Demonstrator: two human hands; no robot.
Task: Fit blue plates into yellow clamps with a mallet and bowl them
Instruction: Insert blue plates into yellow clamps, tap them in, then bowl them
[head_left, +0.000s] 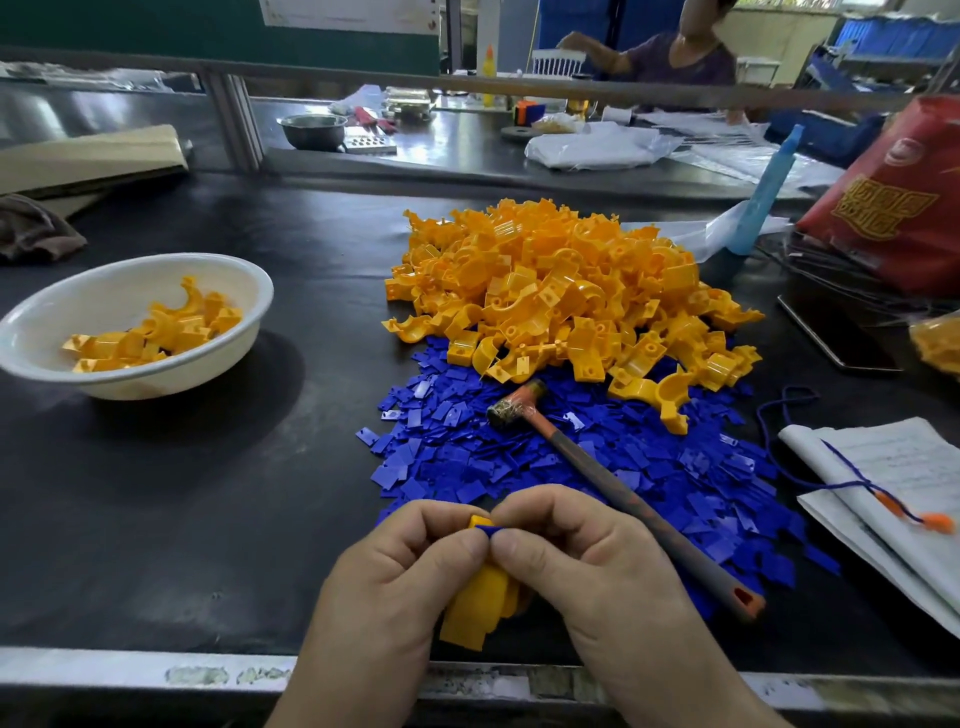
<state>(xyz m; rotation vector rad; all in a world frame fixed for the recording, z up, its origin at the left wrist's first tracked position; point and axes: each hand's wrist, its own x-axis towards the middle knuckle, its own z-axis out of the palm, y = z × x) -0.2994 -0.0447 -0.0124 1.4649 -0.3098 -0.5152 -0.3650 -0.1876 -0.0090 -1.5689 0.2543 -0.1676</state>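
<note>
Head view: looks down on a dark workbench (208, 493).
Bowl: the white bowl (171, 384) at far left holds only a small batch of finished clamps (156, 332).
Left hand: the left hand (395, 571) is curled round one yellow clamp (478, 603) at the near edge.
Blue plate: the blue plate (491, 530) sits at the clamp's top, apparently not yet driven home.
Right hand: the right hand (587, 561) pinches that plate.
Mallet: the mallet (623, 488) lies unheld on the loose plates (467, 447).
Stock: the clamp heap (561, 291) is large, so most work remains.
</note>
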